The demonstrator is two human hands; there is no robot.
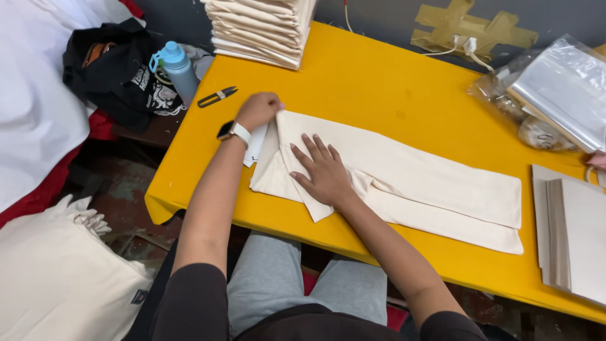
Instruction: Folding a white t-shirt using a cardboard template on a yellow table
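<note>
- Nearest, the person sits at a yellow table (379, 88), with grey-trousered knees under its front edge and dark sleeves at the bottom of the view.
- A cream cloth bag (410, 183), partly folded, lies flat on the table in front of the person, stretching from the middle toward the right.
- Right hand (323, 172) lies open, fingers spread, pressing flat on the bag's folded left end.
- Left hand (257, 110), with a watch (233, 131) on its wrist, is closed around the bag's far left corner, pinching the cloth.
- At the right edge, flat grey-and-cream cards (571, 237) sit in a stack, just beside the bag's right end.
- Further back on the left, small black thread snips (217, 96) lie on the table near the left hand.
- Off the table's left side stand a blue water bottle (177, 66) and a black bag (117, 69).
- At the far edge, a stack of folded cream bags (262, 28) rests on the table.
- Far right, clear plastic sleeves (555, 88) lie in a heap.
</note>
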